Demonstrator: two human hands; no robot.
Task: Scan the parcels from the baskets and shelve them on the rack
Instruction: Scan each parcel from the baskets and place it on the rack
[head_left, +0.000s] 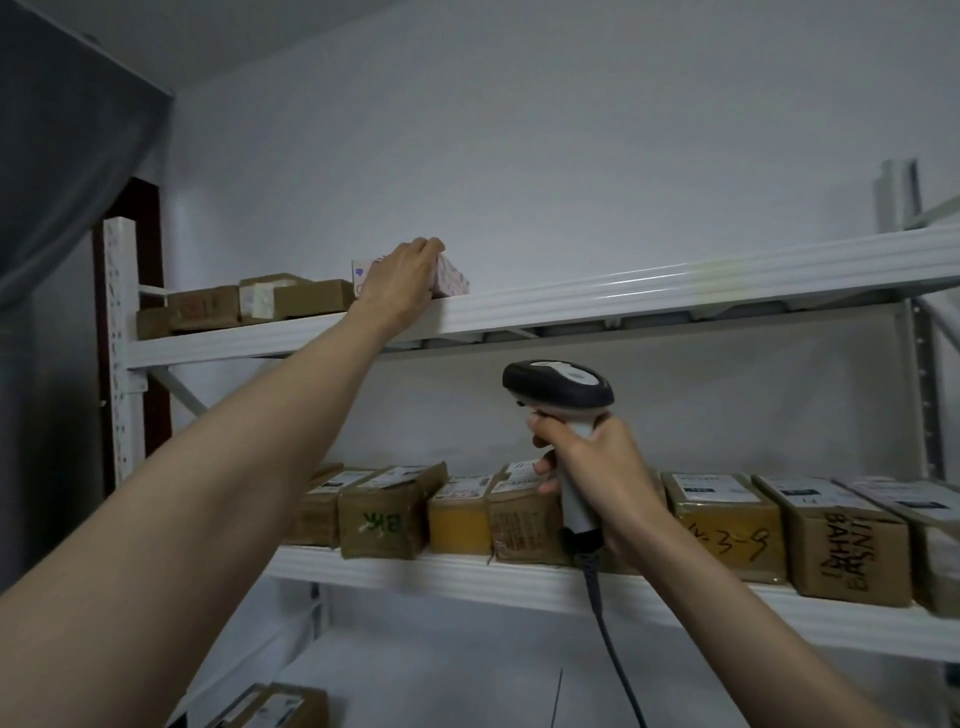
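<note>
Parcels fill the rack here, and nearest the camera the right hand (597, 467) wraps its fingers around the scanner (563, 387) handle, held upright and clear, probably kept ready for the next read. Behind it, brown boxes (727, 519) line the middle shelf (467, 577). Farthest up, the left hand (402, 273) grips a small pink-patterned parcel (452, 278) at the top shelf (623, 296) edge, apparently seating it beside other boxes.

At upper centre of the frame the left hand (402, 275) grips a small white patterned parcel (453, 278) standing on the top shelf (623, 293) of the white rack, just right of several brown boxes (244, 304). Lower centre, the right hand (597, 475) grips a corded barcode scanner (558, 387) in front of the middle shelf's row of taped cardboard parcels (727, 522).
</note>
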